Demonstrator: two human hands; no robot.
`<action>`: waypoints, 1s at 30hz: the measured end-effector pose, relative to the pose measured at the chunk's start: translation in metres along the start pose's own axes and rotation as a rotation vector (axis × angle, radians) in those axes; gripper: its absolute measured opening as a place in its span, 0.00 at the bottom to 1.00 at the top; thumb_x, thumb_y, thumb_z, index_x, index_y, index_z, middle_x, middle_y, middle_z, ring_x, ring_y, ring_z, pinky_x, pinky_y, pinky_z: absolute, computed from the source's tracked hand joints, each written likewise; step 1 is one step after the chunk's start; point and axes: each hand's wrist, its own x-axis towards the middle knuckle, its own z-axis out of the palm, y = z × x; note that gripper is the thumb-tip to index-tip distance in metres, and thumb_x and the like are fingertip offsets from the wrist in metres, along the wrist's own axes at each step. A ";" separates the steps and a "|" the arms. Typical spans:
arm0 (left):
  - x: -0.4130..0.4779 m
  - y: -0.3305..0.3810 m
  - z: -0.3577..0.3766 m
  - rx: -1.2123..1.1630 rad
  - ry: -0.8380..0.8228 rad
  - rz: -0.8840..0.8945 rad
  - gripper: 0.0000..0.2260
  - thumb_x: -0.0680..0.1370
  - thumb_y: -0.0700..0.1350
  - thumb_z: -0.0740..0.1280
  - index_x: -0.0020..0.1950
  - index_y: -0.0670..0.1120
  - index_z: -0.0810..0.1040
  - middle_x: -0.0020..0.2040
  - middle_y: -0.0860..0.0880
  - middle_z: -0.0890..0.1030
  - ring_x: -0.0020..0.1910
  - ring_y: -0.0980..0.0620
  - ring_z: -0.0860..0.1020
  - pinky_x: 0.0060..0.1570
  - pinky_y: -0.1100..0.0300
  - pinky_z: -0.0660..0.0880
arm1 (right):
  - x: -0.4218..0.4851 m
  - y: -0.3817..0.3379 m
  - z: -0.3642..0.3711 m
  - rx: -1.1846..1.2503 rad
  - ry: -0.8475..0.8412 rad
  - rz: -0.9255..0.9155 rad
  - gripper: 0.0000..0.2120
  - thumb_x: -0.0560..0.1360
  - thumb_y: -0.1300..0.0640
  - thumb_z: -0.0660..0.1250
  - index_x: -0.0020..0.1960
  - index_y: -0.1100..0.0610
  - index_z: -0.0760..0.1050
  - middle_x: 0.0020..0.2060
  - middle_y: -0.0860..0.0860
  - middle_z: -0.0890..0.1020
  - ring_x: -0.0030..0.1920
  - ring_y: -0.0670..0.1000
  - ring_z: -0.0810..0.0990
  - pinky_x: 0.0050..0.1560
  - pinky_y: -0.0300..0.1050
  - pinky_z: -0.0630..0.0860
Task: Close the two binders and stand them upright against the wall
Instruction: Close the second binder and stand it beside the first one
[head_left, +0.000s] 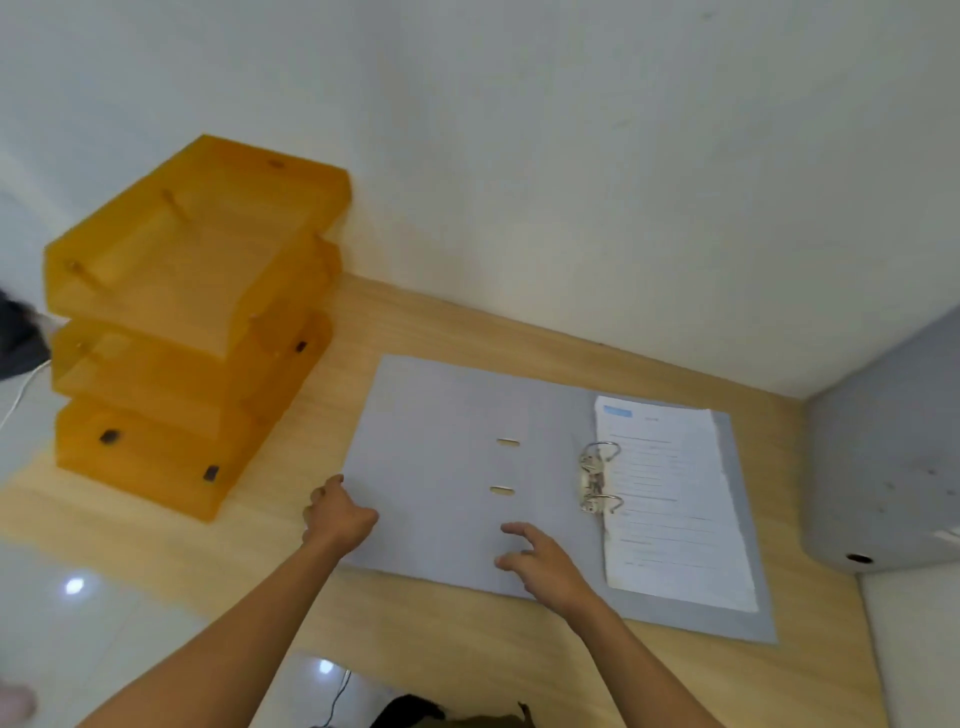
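A grey binder (441, 467) lies open and flat on the wooden desk. Its metal rings (597, 478) hold a stack of printed sheets (675, 509) on the right half. My left hand (337, 514) is at the left edge of the open cover, fingers curled over that edge. My right hand (540, 561) hovers over the cover's lower middle with fingers spread and nothing in it. A second grey binder (883, 467) stands closed at the right, against the white wall (623, 182).
A stack of three orange translucent paper trays (192, 322) stands at the desk's left, near the wall. The wooden desk (467, 639) ends at a front edge close to me. A white cable (21, 395) hangs at far left.
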 end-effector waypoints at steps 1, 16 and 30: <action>0.005 -0.010 -0.004 0.001 -0.013 -0.012 0.37 0.73 0.41 0.72 0.79 0.42 0.59 0.76 0.38 0.64 0.73 0.34 0.65 0.69 0.43 0.67 | 0.004 -0.001 0.009 -0.005 -0.001 0.004 0.28 0.77 0.45 0.66 0.75 0.46 0.67 0.75 0.49 0.68 0.75 0.54 0.66 0.74 0.52 0.65; 0.053 0.004 -0.085 -0.355 -0.340 0.275 0.15 0.76 0.50 0.74 0.60 0.47 0.81 0.55 0.48 0.86 0.50 0.49 0.85 0.47 0.53 0.83 | 0.026 -0.048 0.039 0.180 0.020 0.078 0.33 0.81 0.39 0.57 0.81 0.50 0.54 0.82 0.46 0.52 0.81 0.49 0.52 0.80 0.57 0.51; -0.022 0.096 -0.082 -0.779 -0.863 0.374 0.25 0.83 0.64 0.49 0.72 0.57 0.75 0.66 0.48 0.82 0.62 0.48 0.83 0.52 0.54 0.80 | 0.001 -0.215 0.016 0.516 0.014 -0.129 0.30 0.76 0.33 0.62 0.74 0.44 0.67 0.70 0.45 0.68 0.72 0.65 0.68 0.45 0.59 0.85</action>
